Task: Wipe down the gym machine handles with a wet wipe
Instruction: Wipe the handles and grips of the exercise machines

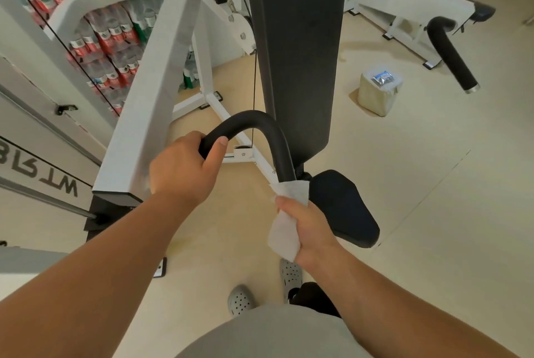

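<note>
Below me my 2 grey perforated clogs [239, 300] stand on the pale floor. My right hand [310, 227] is curled tight around a crumpled white wet wipe [284, 234], which is pressed around the lower end of the black foam-padded curved handle [261, 128]; part of the wipe hangs out under my palm. My left hand [185, 167] grips the same handle at its other end, past the bend, fingers wrapped over the top and thumb along the side. Just right of the wipe sits the black padded seat [344, 207], and behind it rises the tall black back pad [294, 48]. The white steel frame [156, 83] slants up on my left. Farther off, a small blue wipe pack [383, 77] lies on a pale wrapped block [375, 97], near a second black padded handle [450, 51]. Shrink-wrapped bottles [109, 36] are stacked far left.
</note>
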